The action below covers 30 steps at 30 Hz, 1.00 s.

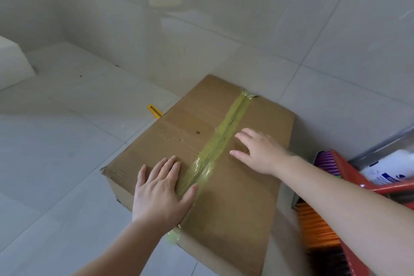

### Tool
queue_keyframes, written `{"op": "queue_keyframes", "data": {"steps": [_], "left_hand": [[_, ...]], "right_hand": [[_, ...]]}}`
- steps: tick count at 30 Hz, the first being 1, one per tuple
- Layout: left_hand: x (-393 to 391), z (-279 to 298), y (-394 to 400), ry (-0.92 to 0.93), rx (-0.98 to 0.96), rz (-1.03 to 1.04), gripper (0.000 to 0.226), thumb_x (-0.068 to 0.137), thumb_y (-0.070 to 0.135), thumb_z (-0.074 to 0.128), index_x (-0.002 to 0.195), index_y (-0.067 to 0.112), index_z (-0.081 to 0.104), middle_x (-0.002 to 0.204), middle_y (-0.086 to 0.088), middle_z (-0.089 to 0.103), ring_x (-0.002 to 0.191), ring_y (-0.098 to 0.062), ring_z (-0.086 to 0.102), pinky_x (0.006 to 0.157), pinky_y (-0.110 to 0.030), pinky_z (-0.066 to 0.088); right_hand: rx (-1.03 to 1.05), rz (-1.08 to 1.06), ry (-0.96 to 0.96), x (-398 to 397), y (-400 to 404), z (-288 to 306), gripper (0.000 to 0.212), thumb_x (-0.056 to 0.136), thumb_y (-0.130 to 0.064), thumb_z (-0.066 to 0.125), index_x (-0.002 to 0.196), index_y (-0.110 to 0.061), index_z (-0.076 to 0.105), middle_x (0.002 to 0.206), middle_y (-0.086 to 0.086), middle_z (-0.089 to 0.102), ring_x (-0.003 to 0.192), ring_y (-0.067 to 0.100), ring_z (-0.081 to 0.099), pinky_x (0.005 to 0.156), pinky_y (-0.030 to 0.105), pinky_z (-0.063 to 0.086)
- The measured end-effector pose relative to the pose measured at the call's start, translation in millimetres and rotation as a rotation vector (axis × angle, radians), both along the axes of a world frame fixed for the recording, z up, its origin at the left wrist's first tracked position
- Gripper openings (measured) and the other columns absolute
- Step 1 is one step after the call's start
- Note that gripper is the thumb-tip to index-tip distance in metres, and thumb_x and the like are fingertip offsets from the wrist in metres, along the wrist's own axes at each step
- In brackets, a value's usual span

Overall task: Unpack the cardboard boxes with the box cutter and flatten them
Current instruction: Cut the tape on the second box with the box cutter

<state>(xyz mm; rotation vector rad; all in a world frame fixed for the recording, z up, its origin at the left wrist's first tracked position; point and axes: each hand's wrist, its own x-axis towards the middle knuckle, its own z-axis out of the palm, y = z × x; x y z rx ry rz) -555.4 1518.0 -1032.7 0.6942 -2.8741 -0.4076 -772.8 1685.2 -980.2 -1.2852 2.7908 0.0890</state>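
Note:
A brown cardboard box (pixel 237 197) lies on the tiled floor, its top seam sealed by a strip of yellowish tape (pixel 220 143) running from near to far. My left hand (pixel 160 188) rests flat on the box top just left of the tape, fingers straight, thumb on the tape. On the right flap my right hand (pixel 259 152) lies with fingers spread and straight, next to the tape. The yellow box cutter (pixel 154 111) lies on the floor by the box's far left edge, partly hidden behind the box.
To the right of the box stand a red dustpan and handle (pixel 349 175), a broom with orange bristles (pixel 315 226), purple bristles (pixel 324 161) and a white bottle (pixel 389 168). A tiled wall (pixel 224 18) rises right behind the box. A white block (pixel 11 63) stands far left.

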Motion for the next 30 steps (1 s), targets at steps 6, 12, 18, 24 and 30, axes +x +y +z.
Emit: {"op": "queue_keyframes", "data": {"steps": [6, 12, 18, 24, 30], "left_hand": [[0, 1, 1, -0.045, 0.003, -0.036, 0.073, 0.073, 0.067, 0.043, 0.129, 0.023, 0.058, 0.142, 0.009, 0.046, 0.133, -0.013, 0.041, 0.111, -0.048, 0.023], [-6, -8, -4, 0.059, 0.0, -0.05, 0.069, 0.073, 0.067, 0.043, 0.125, 0.025, 0.062, 0.139, 0.011, 0.049, 0.128, -0.01, 0.041, 0.108, -0.049, 0.029], [-10, -6, -5, 0.101, -0.02, -0.062, 0.072, 0.065, 0.066, 0.053, 0.124, 0.025, 0.063, 0.138, 0.011, 0.05, 0.128, -0.01, 0.041, 0.107, -0.048, 0.03], [-7, -4, -5, 0.046, -0.012, -0.051, 0.071, 0.067, 0.065, 0.051, 0.125, 0.025, 0.062, 0.139, 0.01, 0.05, 0.129, -0.011, 0.042, 0.108, -0.049, 0.028], [-5, 1, -7, 0.001, -0.003, -0.065, 0.071, 0.07, 0.065, 0.049, 0.126, 0.024, 0.061, 0.139, 0.008, 0.05, 0.128, -0.015, 0.046, 0.109, -0.047, 0.023]], "right_hand": [[-0.03, -0.323, 0.024, -130, -1, 6, 0.075, 0.09, -0.068, 0.026, 0.143, -0.016, 0.033, 0.15, 0.013, 0.031, 0.135, 0.031, 0.035, 0.105, 0.043, 0.034], [-0.141, -0.501, 0.027, -214, -25, -8, 0.068, 0.094, -0.06, 0.034, 0.131, -0.005, 0.048, 0.131, 0.021, 0.053, 0.118, 0.038, 0.051, 0.096, 0.041, 0.043], [-0.116, -0.566, 0.151, -217, -47, -51, 0.082, 0.085, -0.071, 0.031, 0.126, -0.003, 0.053, 0.127, 0.02, 0.05, 0.118, 0.036, 0.044, 0.096, 0.04, 0.038], [-0.08, -0.577, 0.109, -216, -50, -51, 0.105, 0.073, -0.084, 0.024, 0.135, -0.001, 0.044, 0.133, 0.02, 0.044, 0.123, 0.036, 0.039, 0.1, 0.043, 0.036], [-0.024, -0.599, 0.027, -215, -48, -43, 0.117, 0.065, -0.091, 0.031, 0.14, -0.002, 0.036, 0.142, 0.021, 0.038, 0.13, 0.037, 0.035, 0.106, 0.042, 0.031]]}}
